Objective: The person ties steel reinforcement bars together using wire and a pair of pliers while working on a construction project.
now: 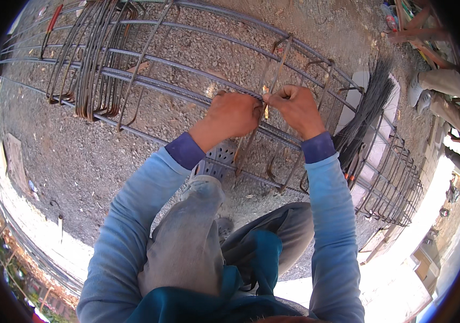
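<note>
My left hand [234, 118] and my right hand [299, 109] meet over the long steel rebars [187, 96] of a reinforcement cage. A stirrup [279, 69] crosses the bars right at my fingers. The left fingers are curled into a closed hand against the bar. My right thumb and forefinger are pinched beside the same crossing. Whatever lies in either grip is too small or hidden to make out. To the right of my right hand, a bundle of thin dark tie wire [372, 97] lies across the cage.
Close-packed stirrups [98, 75] hang on the bars at left, near a red-handled tool [52, 21]. Pliers with orange grips [352, 175] lie below the wire bundle. Another person's legs [448, 89] show at far right. My shoe [216, 161] is beside the lower bar on gravel.
</note>
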